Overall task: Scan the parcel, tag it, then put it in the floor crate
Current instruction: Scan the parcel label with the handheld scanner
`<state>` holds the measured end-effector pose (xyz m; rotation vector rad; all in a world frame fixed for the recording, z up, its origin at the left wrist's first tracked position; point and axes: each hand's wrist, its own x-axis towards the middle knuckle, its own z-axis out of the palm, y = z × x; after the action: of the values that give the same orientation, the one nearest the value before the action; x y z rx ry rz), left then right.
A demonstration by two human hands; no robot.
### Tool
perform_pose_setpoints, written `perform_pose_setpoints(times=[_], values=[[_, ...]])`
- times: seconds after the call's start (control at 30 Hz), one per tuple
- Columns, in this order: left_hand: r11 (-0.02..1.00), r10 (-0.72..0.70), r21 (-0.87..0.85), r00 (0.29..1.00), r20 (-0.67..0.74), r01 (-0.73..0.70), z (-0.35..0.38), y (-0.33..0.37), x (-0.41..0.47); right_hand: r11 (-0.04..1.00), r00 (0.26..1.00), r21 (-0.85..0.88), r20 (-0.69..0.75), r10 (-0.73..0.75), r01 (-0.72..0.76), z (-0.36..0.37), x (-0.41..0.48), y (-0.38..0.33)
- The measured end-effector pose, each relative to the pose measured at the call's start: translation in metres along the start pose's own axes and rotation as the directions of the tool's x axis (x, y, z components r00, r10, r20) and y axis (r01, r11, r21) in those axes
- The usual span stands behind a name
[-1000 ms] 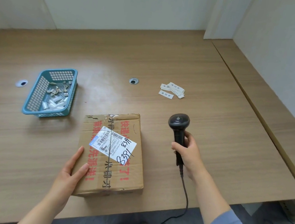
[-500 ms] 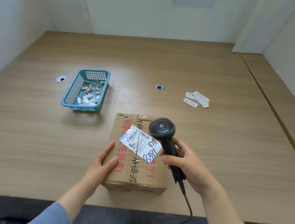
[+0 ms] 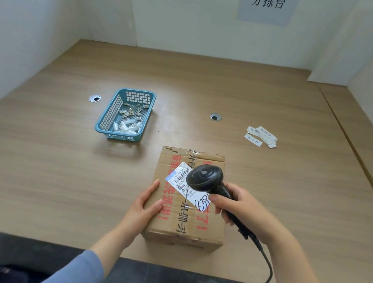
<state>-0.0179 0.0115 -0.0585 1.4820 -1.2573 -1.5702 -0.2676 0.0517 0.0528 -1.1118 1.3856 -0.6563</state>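
Cardboard parcel (image 3: 187,211) flat on worktop (image 3: 38,171), near front edge. Left hand (image 3: 144,205) open, palm and fingers pressed against parcel's left side. Right hand (image 3: 239,208) in closed grip on black barcode scanner (image 3: 206,179); scanner head just above shipping label (image 3: 182,180). Paper tags (image 3: 261,136) well apart, far right.

My light wooden desk (image 3: 38,171) carries a taped brown cardboard parcel (image 3: 208,227), teal plastic mesh basket (image 3: 111,118) far-left of it, white paper tags (image 3: 261,136) far-right.
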Motion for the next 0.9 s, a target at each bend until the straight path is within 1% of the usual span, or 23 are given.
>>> perform_pose_setpoints(times=[0.57,0.9], values=[[1.000,0.004,-0.007,1.000,0.008,-0.004,-0.0020,-0.0021,0.0019,1.000,1.000,-0.014,-0.016,-0.016,0.016,0.0021,0.0081,-0.0056],[1.000,0.009,-0.005,1.000,0.006,-0.009,-0.0020,-0.0028,0.0024,0.998,1.000,-0.063,0.019,0.010,-0.009,0.0004,0.0083,-0.0046]])
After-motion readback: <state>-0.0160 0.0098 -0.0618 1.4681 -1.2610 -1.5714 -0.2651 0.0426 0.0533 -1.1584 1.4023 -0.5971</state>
